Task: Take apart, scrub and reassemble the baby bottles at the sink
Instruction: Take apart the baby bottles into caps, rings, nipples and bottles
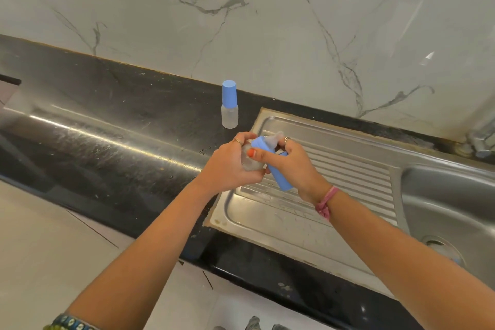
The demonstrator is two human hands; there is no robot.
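Altogether two bottles [229,112], two hands [227,166]

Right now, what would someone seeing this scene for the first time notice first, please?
Two hands meet over the steel drainboard: the left hand grips a clear bottle, the right hand holds its blue collar and a blue cap. Behind them, a second capped bottle stands upright on the black counter.

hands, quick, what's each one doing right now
Left hand: grips the clear bottle.
Right hand: grips the blue cap, fingers on the collar.
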